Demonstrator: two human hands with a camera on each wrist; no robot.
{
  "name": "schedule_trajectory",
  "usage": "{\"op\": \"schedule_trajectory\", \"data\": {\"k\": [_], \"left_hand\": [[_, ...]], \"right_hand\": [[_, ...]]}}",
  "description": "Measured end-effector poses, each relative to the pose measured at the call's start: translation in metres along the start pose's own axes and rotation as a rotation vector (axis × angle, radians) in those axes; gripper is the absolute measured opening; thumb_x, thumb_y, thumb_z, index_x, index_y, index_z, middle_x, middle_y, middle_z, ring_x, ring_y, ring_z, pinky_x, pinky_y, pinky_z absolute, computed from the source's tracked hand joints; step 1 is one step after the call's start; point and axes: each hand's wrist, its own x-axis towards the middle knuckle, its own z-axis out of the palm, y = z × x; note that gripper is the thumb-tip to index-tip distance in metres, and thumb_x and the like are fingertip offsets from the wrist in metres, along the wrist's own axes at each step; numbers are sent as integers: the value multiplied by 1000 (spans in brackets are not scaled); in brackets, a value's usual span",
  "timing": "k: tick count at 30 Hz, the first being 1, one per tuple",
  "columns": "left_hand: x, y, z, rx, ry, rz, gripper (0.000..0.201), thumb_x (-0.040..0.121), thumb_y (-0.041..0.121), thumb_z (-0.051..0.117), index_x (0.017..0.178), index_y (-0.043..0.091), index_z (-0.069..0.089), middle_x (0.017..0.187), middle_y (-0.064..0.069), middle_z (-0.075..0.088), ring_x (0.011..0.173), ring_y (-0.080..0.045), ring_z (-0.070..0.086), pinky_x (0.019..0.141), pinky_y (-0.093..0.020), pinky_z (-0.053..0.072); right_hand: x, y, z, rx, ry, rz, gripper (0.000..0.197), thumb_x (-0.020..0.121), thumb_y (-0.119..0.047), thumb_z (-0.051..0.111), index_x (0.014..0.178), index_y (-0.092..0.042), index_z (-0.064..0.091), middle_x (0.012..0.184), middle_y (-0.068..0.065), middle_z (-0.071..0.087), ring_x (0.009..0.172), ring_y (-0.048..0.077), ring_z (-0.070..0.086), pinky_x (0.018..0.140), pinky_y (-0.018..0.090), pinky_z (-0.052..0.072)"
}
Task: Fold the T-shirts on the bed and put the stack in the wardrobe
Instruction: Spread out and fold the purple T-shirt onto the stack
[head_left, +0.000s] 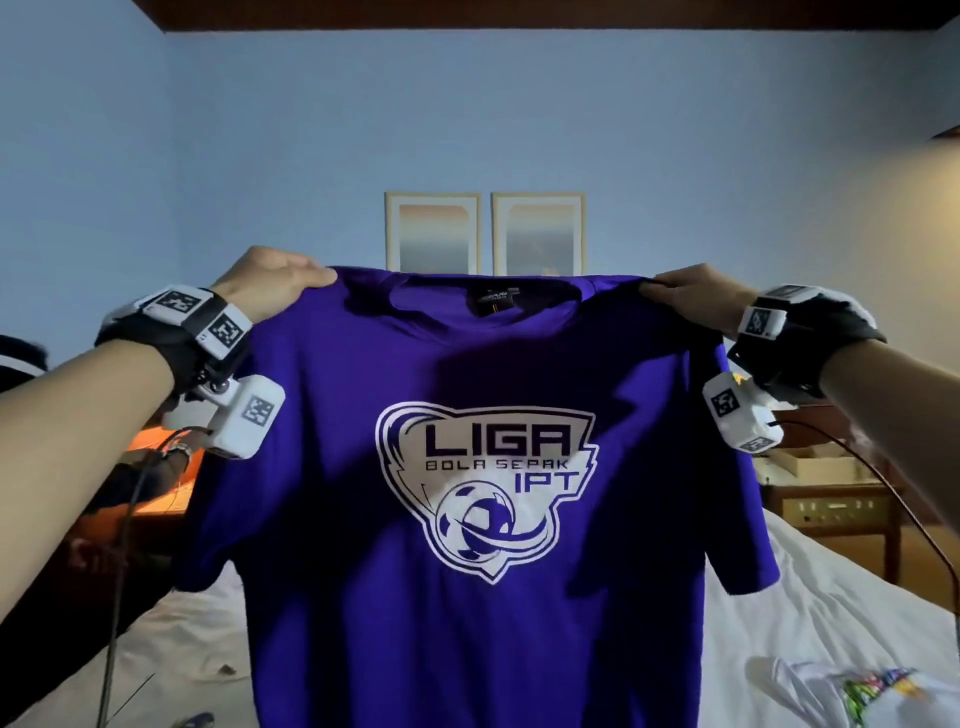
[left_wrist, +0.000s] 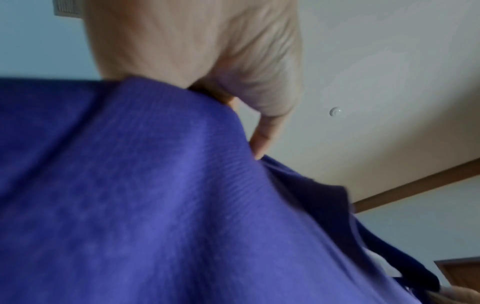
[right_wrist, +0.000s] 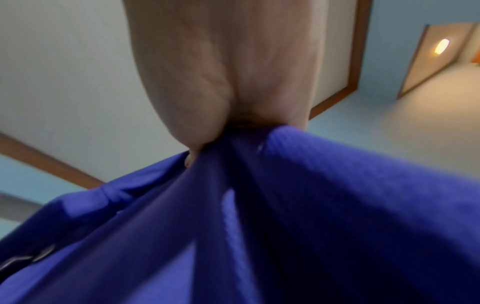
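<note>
A purple T-shirt (head_left: 467, 519) hangs spread out in the air above the bed (head_left: 810, 613), held up by its two shoulders with the printed side toward the head camera. The white print on the chest reads "LIGA BOLA SEPAK IPT" over a football emblem, and a dark label sits inside the collar. The left hand (head_left: 270, 286) grips the shoulder on the left, fingers curled over the top edge of the cloth. The right hand (head_left: 696, 296) grips the shoulder on the right; the right wrist view shows the fabric bunched into folds inside that closed fist (right_wrist: 221, 82). In the left wrist view the cloth (left_wrist: 130, 195) drapes down from under the hand (left_wrist: 194, 51), one fingertip pressing its edge. Both sleeves hang loose at the sides.

Below, the bed is covered by a rumpled white sheet. Near the right corner lies a white T-shirt (head_left: 852, 691) with a multicoloured print, crumpled on the sheet. Beyond the bed on the right stands a wooden bedside table (head_left: 831, 509). On the far blue wall two framed pictures (head_left: 485, 234) hang side by side, just above the collar of the purple shirt. A dark wooden trim runs along the top of the wall.
</note>
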Motion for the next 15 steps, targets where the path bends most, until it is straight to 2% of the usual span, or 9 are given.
{"op": "schedule_trajectory", "data": {"k": [2, 3, 5, 6, 8, 10, 12, 13, 15], "left_hand": [[5, 1, 1, 87, 115, 66, 19, 85, 34, 71, 91, 17, 72, 104, -1, 71, 97, -15, 62, 97, -28, 44], [8, 3, 2, 142, 110, 97, 16, 87, 34, 69, 90, 18, 72, 106, -3, 71, 96, -14, 61, 95, -27, 43], [9, 11, 3, 287, 23, 129, 15, 89, 33, 68, 90, 19, 72, 106, -6, 71, 93, -15, 59, 90, -27, 42], [9, 16, 3, 345, 34, 140, 16, 89, 33, 67, 91, 18, 73, 104, -7, 71, 93, -15, 59, 87, -27, 42], [15, 26, 0, 341, 180, 163, 22, 90, 33, 65, 97, 14, 73, 103, -7, 70, 97, -19, 61, 82, -26, 41], [17, 34, -2, 345, 222, 182, 24, 91, 33, 64, 103, 14, 73, 110, -9, 70, 106, -23, 62, 85, -26, 42], [17, 37, -2, 414, 122, 148, 24, 91, 34, 65, 106, 17, 73, 116, -8, 69, 111, -24, 61, 92, -29, 43], [18, 38, -3, 406, 122, 129, 25, 90, 35, 65, 106, 18, 73, 116, -7, 69, 107, -23, 62, 92, -29, 44], [20, 41, -7, 288, 154, 102, 25, 88, 39, 68, 101, 19, 73, 111, -4, 70, 94, -16, 61, 88, -26, 42]], "right_hand": [[4, -8, -6, 4, 111, 3, 24, 94, -38, 58, 82, -19, 67, 73, 3, 59, 71, 18, 52, 58, 25, 37], [6, -11, -8, 5, 155, -3, 24, 94, -37, 57, 88, -17, 69, 78, 6, 60, 75, 19, 53, 58, 26, 36], [10, -19, -11, -66, 120, 28, 31, 96, -36, 53, 105, -11, 70, 95, 12, 62, 87, 24, 57, 67, 27, 38], [11, -22, -12, -109, 85, 49, 33, 97, -36, 52, 110, -11, 69, 103, 11, 63, 94, 26, 58, 74, 27, 38], [14, -28, -15, -130, 136, 48, 35, 97, -36, 52, 110, -9, 69, 102, 13, 64, 94, 26, 59, 75, 28, 38], [17, -32, -19, -95, 238, 41, 34, 98, -34, 50, 109, -8, 69, 101, 16, 64, 98, 30, 60, 73, 27, 37], [15, -36, -20, -70, 150, 90, 36, 101, -31, 45, 121, -9, 65, 124, 18, 61, 115, 33, 55, 85, 31, 40], [16, -34, -20, -72, 107, 93, 36, 101, -29, 45, 123, -8, 63, 129, 17, 59, 115, 32, 54, 90, 32, 41], [17, -34, -23, -58, 98, 60, 30, 98, -25, 51, 117, -7, 67, 121, 15, 64, 101, 26, 56, 89, 31, 42]]}}
